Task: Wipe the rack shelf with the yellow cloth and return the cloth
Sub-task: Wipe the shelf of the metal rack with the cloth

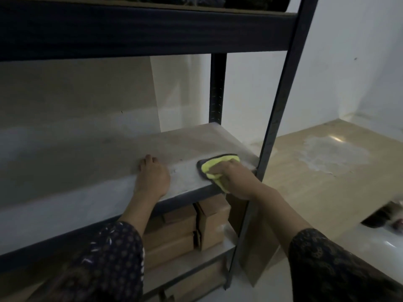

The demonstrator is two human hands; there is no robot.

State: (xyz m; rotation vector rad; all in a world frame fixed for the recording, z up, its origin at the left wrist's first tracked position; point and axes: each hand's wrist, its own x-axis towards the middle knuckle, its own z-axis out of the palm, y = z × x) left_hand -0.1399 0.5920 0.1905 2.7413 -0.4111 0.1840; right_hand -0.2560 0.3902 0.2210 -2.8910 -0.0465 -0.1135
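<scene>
The pale rack shelf [98,162] spans the middle of the frame, with cardboard boxes [174,232] stacked below it. At its front right corner lies the yellow cloth [214,165], bunched under the right hand [236,179], whose fingers curl over it. To the left, the left hand [152,175] rests on the board, holding nothing.

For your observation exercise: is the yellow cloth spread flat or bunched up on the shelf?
Bunched: the yellow cloth is crumpled under the right hand, folds showing.
</scene>
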